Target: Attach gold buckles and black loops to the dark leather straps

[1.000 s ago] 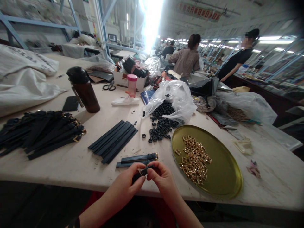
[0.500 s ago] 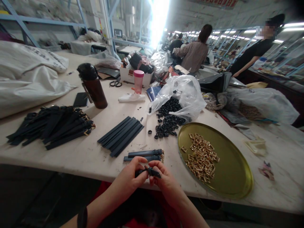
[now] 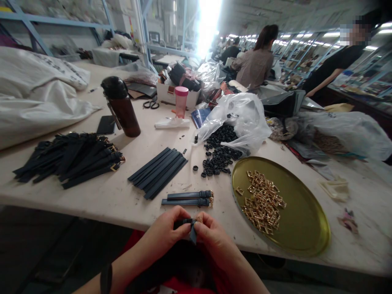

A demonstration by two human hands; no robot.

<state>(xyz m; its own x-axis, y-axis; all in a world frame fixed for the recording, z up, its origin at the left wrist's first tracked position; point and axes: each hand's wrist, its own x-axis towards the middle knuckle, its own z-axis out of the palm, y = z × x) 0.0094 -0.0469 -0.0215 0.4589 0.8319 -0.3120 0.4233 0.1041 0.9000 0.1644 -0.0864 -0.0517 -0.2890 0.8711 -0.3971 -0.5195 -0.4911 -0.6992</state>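
Between my hands, at the table's front edge, is a dark strap (image 3: 192, 236) with one end hanging down. My left hand (image 3: 168, 226) is closed on its left part. My right hand (image 3: 211, 230) pinches it near a small gold buckle (image 3: 198, 219), partly hidden by the fingers. Just beyond lie two buckled straps (image 3: 186, 201) side by side. Plain dark strips (image 3: 159, 171) are stacked behind them. Loose black loops (image 3: 217, 159) spill from a clear plastic bag (image 3: 245, 114). Gold buckles (image 3: 265, 200) are heaped on a round gold tray (image 3: 309, 216) to the right.
At the left is a pile of buckled straps (image 3: 73, 157), near a dark bottle (image 3: 122, 108) and a phone (image 3: 105, 124). Scissors (image 3: 151, 103) and a pink-lidded cup (image 3: 181, 102) stand farther back. Two people (image 3: 254, 61) are beyond the table, among others farther off.
The strap end in my hands has swung from pointing right to hanging down. My right fingers have shifted around it, and a gold buckle now shows there. The view has moved slightly.
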